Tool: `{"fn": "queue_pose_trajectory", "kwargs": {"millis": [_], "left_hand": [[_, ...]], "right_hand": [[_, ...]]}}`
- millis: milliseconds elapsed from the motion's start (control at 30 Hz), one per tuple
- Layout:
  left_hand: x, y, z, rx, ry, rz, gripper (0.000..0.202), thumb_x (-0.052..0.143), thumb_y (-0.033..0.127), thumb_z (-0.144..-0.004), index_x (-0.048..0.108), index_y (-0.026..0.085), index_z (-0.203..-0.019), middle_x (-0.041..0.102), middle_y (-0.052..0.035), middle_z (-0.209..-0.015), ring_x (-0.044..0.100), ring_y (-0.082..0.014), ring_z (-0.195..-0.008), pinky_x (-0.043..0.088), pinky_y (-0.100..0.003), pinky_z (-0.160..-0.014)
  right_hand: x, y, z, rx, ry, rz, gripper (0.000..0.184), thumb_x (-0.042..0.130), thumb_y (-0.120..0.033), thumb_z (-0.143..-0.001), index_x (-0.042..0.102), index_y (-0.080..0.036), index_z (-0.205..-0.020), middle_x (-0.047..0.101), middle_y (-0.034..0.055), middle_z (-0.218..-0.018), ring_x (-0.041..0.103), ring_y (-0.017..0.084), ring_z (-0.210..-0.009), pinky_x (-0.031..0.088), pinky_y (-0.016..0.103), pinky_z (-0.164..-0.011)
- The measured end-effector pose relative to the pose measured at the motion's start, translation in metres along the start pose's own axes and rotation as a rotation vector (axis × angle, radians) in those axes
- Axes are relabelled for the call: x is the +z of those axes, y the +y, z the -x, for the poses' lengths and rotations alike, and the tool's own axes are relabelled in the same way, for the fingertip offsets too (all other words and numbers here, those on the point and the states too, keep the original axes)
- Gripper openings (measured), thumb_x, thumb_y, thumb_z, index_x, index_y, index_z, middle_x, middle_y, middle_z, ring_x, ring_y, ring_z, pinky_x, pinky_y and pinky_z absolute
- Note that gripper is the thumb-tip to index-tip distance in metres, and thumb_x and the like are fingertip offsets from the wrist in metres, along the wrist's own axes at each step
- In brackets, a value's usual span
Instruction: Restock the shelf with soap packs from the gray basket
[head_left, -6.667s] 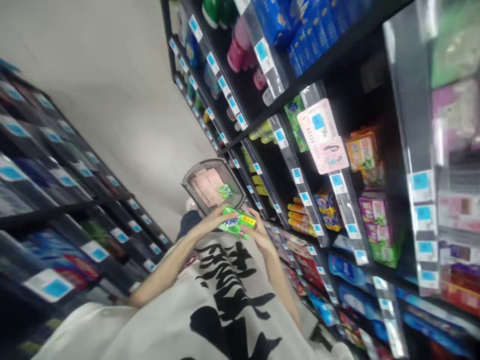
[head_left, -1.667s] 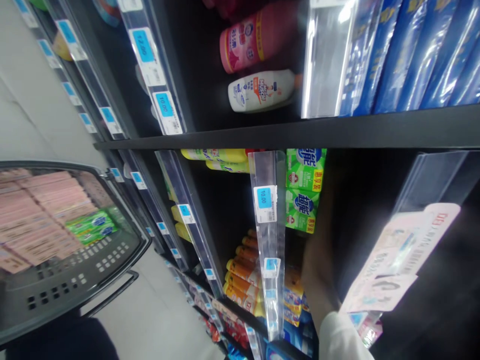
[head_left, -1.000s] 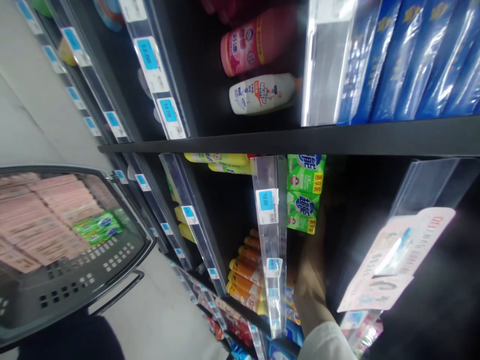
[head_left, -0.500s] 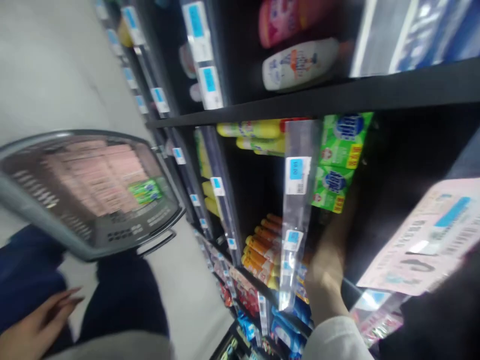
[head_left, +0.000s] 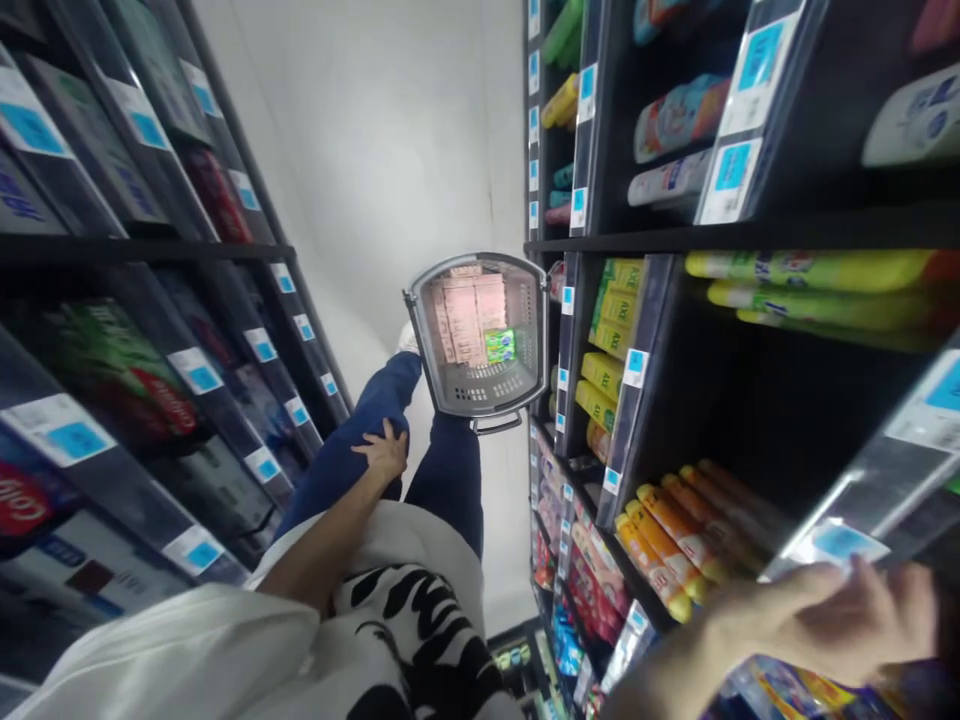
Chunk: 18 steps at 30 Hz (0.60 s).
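Two bare hands are well apart in a store aisle. The left hand [head_left: 386, 455] rests on a leg of the blue trousers [head_left: 326, 465], fingers spread wide. The right hand [head_left: 844, 620], slightly blurred, is raised at the shelf rack [head_left: 637, 242], fingers loosely parted and a little curled, near a price strip [head_left: 859, 485] and orange bottles [head_left: 667, 550]. Green packs [head_left: 499, 346] sit beside pink boxes [head_left: 466, 305] inside a grey basket [head_left: 480, 400] in front of the legs.
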<state>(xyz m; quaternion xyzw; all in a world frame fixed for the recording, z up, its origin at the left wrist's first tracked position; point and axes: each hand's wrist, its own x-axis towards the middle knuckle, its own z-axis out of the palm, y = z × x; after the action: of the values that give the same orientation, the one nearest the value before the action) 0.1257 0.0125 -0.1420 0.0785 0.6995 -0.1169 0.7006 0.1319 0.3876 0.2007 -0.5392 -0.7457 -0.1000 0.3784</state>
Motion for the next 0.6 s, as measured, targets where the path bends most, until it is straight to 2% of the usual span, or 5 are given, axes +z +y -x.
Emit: {"fn": "queue_pose_trajectory", "kwargs": {"millis": [67,233,333,500,600], "left_hand": [[0.004,-0.007,-0.005,-0.007,0.013,-0.026,0.085,0.071,0.035,-0.080,0.040,0.027,-0.159,0.002,-0.0206,-0.172,0.020,-0.0618,-0.147,0.031,-0.085,-0.101],[0.007,-0.020,-0.009,0.001,0.054,-0.170,0.084,0.068,0.035,-0.084,0.034,0.031,-0.161,0.011,-0.0211,-0.171,0.033,-0.0559,-0.143,0.040,-0.075,-0.100],[0.005,-0.025,-0.010,0.016,0.080,-0.259,0.084,0.069,0.034,-0.087,0.032,0.030,-0.162,0.016,-0.0232,-0.169,0.036,-0.0509,-0.142,0.043,-0.064,-0.103],[-0.016,-0.014,-0.013,0.081,0.184,-0.230,0.076,0.068,0.035,-0.085,0.041,0.026,-0.156,0.031,-0.0218,-0.160,0.041,-0.0413,-0.138,0.048,-0.053,-0.101],[-0.030,0.002,-0.016,0.129,0.249,-0.227,0.072,0.067,0.026,-0.081,0.048,0.022,-0.150,0.035,-0.0207,-0.158,0.039,-0.0388,-0.140,0.049,-0.051,-0.102]], "right_hand": [[0.017,-0.005,0.065,-0.170,-0.012,-0.091,0.021,0.049,-0.065,-0.073,0.063,-0.055,-0.084,0.065,0.0134,-0.095,0.066,0.043,-0.104,0.044,0.075,-0.097],[0.085,0.001,0.236,0.052,-0.920,-0.066,0.052,0.032,-0.049,-0.097,0.048,-0.024,-0.139,0.060,0.0180,-0.123,0.058,0.030,-0.128,0.050,0.057,-0.108],[0.144,0.026,0.318,0.058,-1.257,0.013,0.065,0.039,-0.040,-0.094,0.032,-0.009,-0.151,0.047,0.0244,-0.146,0.042,0.028,-0.143,0.039,0.047,-0.118],[0.236,0.071,0.397,0.041,-1.662,0.113,0.073,0.061,-0.029,-0.087,0.033,-0.006,-0.151,0.043,0.0217,-0.154,0.036,0.029,-0.144,0.029,0.037,-0.121],[0.280,0.090,0.419,0.054,-1.696,0.152,0.079,0.068,-0.027,-0.084,0.033,-0.007,-0.151,0.042,0.0208,-0.156,0.037,0.029,-0.142,0.028,0.035,-0.120]]}}
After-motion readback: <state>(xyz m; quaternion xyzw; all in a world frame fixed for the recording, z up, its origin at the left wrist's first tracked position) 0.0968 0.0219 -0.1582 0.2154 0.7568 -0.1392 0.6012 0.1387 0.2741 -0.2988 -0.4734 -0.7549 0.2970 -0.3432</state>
